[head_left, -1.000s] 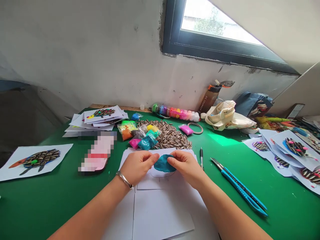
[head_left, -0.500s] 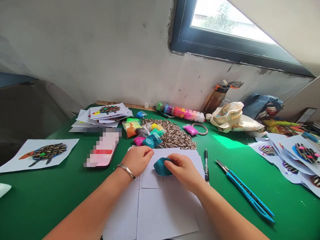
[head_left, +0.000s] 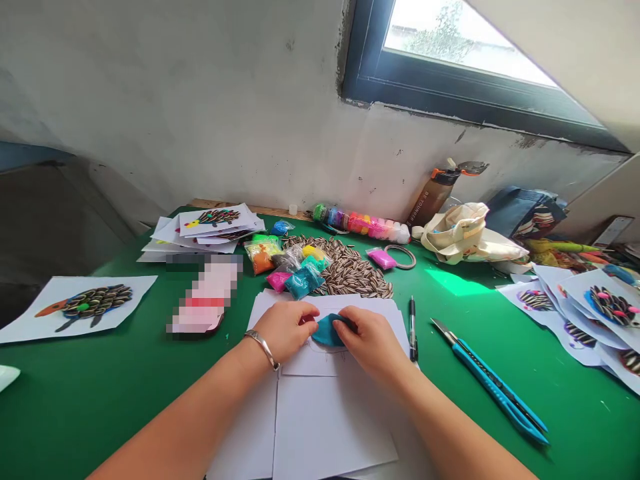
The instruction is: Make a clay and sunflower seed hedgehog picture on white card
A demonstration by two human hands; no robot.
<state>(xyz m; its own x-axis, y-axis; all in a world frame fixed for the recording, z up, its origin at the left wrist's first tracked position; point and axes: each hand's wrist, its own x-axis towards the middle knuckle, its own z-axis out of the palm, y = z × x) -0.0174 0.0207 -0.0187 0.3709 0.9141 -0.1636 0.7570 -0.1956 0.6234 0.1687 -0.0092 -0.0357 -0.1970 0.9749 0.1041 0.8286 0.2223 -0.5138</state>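
Since the earlier frame, the left hand has moved in to the left edge of the blue clay piece. Over on the left of the green counter lies a seed-covered bird picture. Then comes the left hand, fingers curled; from here I can't tell if they actually pinch the clay. The flattened piece sits between the 2 hands, just above a pencilled sheet, its long axis seemingly running side to side. The right hand is the nearer, gripping the clay's right end between thumb and fingers, so the piece lies to that hand's left. Beyond them are clay packets against a heap of striped seeds. Farther right are a pen, a bottle reading "BE YOUNGER", and a blue cutter.
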